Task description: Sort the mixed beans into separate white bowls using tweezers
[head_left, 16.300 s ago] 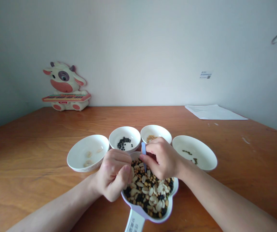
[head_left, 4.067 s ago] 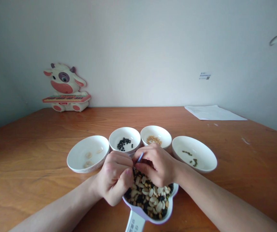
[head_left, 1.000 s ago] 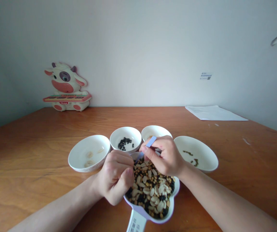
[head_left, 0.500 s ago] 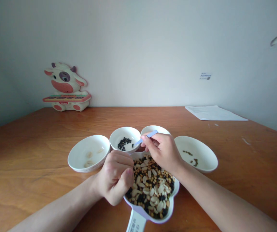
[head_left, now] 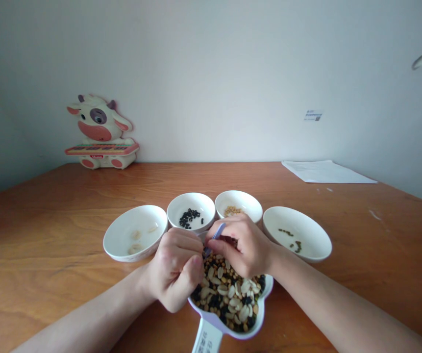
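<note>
My right hand (head_left: 245, 245) pinches slim lavender tweezers (head_left: 218, 231), whose tip points down into the far left part of a white and lilac handled dish (head_left: 245, 335). Mixed peanuts (head_left: 235, 299), black beans, yellow beans and small green beans fill that dish. My left hand (head_left: 179, 267) is a fist against the dish's left rim; what its fingers close on is hidden. Beyond the dish stand four white bowls: one with a few peanuts (head_left: 136, 236), one with black beans (head_left: 188, 218), one with yellow beans (head_left: 232, 211), one with small green beans (head_left: 297, 245).
All of this stands on a brown wooden table (head_left: 49, 255). A toy cow with a keyboard (head_left: 100, 132) sits at the back left by the wall. White paper sheets (head_left: 328, 172) lie at the back right.
My right hand has come down and nearer from beside the black bean bowl, bringing the tweezers' tip into the dish. The yellow beans now show. My left hand has stayed still.
</note>
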`<state>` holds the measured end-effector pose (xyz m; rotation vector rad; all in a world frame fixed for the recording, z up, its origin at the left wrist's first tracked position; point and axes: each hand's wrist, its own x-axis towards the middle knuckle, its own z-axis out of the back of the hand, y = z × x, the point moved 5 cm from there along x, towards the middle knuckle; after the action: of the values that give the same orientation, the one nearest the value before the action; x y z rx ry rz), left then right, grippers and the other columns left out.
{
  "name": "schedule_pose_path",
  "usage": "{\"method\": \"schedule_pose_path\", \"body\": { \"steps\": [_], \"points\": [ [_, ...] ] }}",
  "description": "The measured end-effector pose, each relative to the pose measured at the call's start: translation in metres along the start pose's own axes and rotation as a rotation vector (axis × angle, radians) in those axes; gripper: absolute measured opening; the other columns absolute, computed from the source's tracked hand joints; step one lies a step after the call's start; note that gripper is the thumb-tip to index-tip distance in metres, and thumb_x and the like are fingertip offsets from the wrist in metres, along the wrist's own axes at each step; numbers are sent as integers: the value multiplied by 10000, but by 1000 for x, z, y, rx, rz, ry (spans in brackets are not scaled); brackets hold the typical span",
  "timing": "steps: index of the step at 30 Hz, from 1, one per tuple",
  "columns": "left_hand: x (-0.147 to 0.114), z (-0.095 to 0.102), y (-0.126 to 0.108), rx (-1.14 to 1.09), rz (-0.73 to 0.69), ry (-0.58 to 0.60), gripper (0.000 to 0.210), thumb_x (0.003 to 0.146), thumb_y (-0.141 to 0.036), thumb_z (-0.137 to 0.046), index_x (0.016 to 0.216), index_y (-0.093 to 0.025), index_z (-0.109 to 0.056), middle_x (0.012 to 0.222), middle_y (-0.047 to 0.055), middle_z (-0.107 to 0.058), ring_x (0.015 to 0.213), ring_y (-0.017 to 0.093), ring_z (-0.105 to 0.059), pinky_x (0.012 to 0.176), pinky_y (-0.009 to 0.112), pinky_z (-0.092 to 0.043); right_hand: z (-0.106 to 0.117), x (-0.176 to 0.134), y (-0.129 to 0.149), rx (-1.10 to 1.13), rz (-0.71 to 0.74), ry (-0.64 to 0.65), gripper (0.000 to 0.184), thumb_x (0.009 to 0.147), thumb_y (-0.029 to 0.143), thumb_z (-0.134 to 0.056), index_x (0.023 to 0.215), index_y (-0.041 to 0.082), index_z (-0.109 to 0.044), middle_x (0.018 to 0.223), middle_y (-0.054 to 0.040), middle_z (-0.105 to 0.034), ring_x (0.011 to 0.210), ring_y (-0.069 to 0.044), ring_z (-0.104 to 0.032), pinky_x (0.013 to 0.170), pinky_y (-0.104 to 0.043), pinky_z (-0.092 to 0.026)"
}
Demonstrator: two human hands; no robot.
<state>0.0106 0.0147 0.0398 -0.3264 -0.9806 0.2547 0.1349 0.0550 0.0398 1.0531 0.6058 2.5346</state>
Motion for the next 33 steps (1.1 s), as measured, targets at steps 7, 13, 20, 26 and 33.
{"method": "schedule_pose_path", "body": {
  "steps": [7,13,20,26,33],
  "points": [
    [2,0,0,5,0,3,501,983,-197,-266,541,-164,-499,434,35,-453,436,135,-381,485,291,-298,-10,-3,-6,-21,-13,123,120,847,149,-545,752,163,-617,722,-52,-681,654,-166,-621,615,-272,-459],
    [2,0,0,8,-1,10,504,981,-196,-267,534,-164,-496,434,39,-451,438,140,-381,486,297,-301,-11,-3,-4,-18,9,114,142,852,159,-549,723,161,-608,686,-47,-663,634,-161,-608,602,-267,-448],
    [2,0,-1,2,0,-2,500,980,-195,-273,534,-163,-497,436,38,-461,439,134,-379,493,294,-305,-10,0,-3,-17,29,108,182,879,172,-537,719,152,-621,697,-63,-682,621,-162,-618,598,-268,-464],
    [2,0,-1,-7,4,-3,492,977,-187,-276,541,-160,-501,439,42,-476,440,134,-393,490,292,-301,-9,-2,-3,4,34,82,178,873,156,-539,723,146,-634,723,-73,-702,646,-167,-645,609,-270,-481],
    [3,0,-1,-10,-5,0,478,975,-184,-274,548,-163,-490,438,43,-475,440,135,-388,485,293,-290,-10,-1,-3,6,7,101,171,869,164,-551,720,146,-631,705,-59,-682,635,-159,-622,603,-265,-462]
  ]
}}
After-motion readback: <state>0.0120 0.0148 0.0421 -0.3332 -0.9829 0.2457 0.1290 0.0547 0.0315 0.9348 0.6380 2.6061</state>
